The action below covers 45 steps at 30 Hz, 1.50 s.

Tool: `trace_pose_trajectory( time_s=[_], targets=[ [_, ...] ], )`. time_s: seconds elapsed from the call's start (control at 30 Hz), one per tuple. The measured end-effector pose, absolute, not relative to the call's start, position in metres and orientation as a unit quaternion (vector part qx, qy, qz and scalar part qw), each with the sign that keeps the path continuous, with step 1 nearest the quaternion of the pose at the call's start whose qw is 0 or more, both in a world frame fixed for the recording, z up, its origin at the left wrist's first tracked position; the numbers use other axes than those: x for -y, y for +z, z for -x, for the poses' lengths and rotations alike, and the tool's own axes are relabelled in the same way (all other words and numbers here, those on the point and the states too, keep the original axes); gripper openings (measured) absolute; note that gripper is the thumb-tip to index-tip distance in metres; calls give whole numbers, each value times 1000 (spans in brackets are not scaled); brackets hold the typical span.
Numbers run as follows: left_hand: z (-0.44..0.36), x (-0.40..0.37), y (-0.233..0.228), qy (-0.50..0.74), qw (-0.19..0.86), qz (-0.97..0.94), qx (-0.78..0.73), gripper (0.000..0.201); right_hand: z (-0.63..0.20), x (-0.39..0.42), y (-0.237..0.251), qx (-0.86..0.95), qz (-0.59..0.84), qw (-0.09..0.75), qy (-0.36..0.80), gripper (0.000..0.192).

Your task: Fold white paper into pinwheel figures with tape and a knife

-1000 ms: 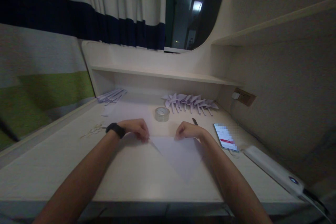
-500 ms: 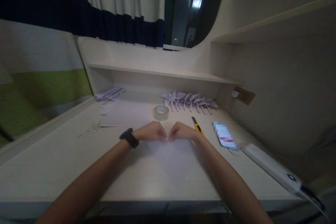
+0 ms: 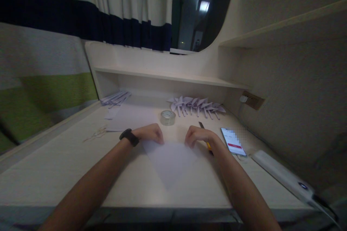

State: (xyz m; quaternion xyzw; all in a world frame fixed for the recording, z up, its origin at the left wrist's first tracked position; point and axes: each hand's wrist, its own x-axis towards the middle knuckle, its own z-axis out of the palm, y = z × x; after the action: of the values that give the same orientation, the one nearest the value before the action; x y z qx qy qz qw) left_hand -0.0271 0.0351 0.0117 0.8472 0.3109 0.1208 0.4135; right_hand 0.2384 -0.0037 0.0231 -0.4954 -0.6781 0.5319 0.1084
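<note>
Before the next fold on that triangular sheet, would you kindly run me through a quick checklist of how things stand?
1. Folded paper triangle lies flat on the desk: ok.
2. Left hand rests on the top left corner: ok.
3. Right hand rests on the top right corner: ok.
4. Top edge crease sharp and layers aligned: cannot tell, light too dim.
5. Tape roll stands apart from the sheet: ok.
6. Utility knife lies close under the right wrist: not ok; blade state cannot tell.
</note>
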Motion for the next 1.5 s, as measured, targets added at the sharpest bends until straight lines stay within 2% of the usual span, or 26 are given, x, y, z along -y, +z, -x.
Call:
trace_pose_trajectory(
  time_s=[0.07, 0.13, 0.27, 0.33, 0.43, 0.53, 0.67, 0.83, 1.07, 1.2, 1.5],
  targets=[
    [34, -40, 11, 124, 418, -837, -331, 10, -248, 2, 24, 675, 498, 87, 537, 16],
    [41, -45, 11, 150, 423, -821, -353, 12, -255, 0, 22, 675, 511, 119, 519, 16],
    [46, -51, 12, 269, 450, -756, -391, 27, -258, -11, 12, 606, 531, 362, 469, 13],
    [42, -51, 11, 355, 473, -693, -412, 32, -253, -17, 5, 523, 493, 467, 514, 26],
    [28, -50, 5, 476, 524, -580, -404, 37, -240, -20, -2, 411, 405, 525, 625, 41],
    [12, -48, -4, 537, 573, -502, -362, 40, -221, -16, -6, 371, 365, 550, 653, 34],
    [-3, -39, -11, 544, 607, -485, -316, 39, -197, -12, -13, 394, 367, 549, 639, 29],
    [-7, -26, -6, 445, 632, -555, -309, 41, -199, -18, -22, 399, 402, 589, 577, 32],
    [17, -43, -3, 438, 571, -610, -330, 40, -228, -23, -23, 515, 426, 437, 602, 24],
    [28, -54, -7, 392, 555, -637, -364, 34, -233, -23, -23, 525, 425, 425, 602, 27],
    [35, -56, -8, 364, 622, -611, -327, 32, -232, -17, -14, 510, 401, 455, 610, 31]
  ],
)
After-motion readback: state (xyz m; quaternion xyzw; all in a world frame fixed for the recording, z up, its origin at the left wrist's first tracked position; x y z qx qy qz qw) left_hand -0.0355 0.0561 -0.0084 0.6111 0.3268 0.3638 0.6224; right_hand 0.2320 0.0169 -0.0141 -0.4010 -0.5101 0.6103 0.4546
